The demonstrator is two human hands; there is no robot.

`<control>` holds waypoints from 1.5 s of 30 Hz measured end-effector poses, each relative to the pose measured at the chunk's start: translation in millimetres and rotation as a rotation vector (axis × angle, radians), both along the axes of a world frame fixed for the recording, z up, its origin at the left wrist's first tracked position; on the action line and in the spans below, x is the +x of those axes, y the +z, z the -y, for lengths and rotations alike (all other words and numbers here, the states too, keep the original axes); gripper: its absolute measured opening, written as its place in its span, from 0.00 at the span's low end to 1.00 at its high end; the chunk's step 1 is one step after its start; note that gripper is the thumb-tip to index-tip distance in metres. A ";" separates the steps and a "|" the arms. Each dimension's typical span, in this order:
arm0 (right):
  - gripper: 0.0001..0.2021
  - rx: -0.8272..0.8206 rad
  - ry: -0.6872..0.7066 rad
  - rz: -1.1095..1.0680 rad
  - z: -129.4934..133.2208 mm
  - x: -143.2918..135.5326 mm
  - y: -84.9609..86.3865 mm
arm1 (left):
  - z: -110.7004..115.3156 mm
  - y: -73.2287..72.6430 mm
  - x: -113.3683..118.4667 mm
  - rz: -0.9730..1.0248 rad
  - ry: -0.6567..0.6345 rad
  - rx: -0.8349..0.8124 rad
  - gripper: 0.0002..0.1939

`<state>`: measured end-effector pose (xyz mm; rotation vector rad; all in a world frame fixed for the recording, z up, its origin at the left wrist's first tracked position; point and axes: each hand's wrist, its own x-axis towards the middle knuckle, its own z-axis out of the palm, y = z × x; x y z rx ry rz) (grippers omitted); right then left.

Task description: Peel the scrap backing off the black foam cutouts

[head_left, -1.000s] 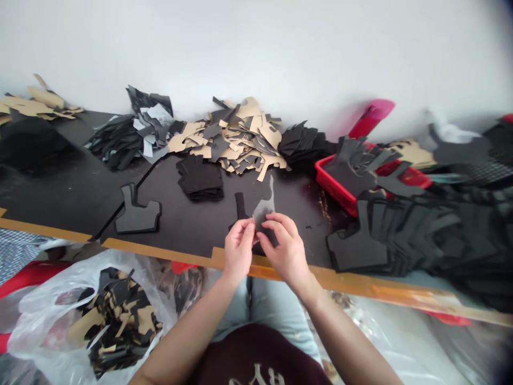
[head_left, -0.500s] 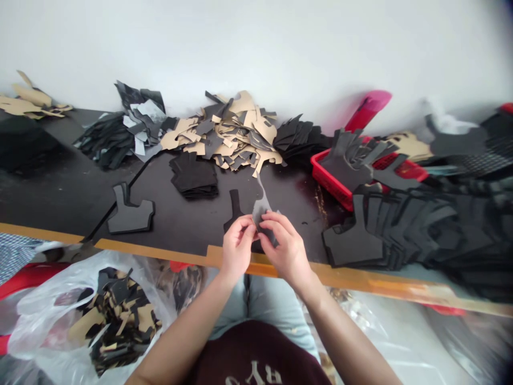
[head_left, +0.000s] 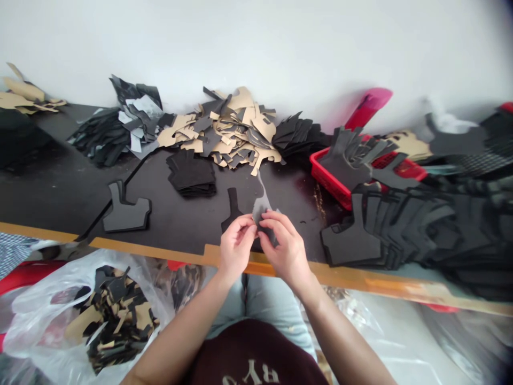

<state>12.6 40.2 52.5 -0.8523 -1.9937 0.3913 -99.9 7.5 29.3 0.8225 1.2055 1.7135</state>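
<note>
Both hands — left hand (head_left: 235,247) and right hand (head_left: 285,248) — pinch a grey film (head_left: 261,206) between closed fingertips, its strip rising beyond them over the black cutout (head_left: 232,208) just past the left fingers.

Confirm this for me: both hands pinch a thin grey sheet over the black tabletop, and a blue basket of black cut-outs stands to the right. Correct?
Not quite. In the head view the basket is red, not blue. The rest holds: left hand and right hand pinch the thin grey sheet over the black tabletop.
</note>
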 end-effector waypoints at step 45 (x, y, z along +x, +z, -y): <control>0.05 -0.655 0.058 -0.369 1.8 2.0 4.8 | -1.5 11.6 -5.3 -0.287 -0.039 0.160 0.06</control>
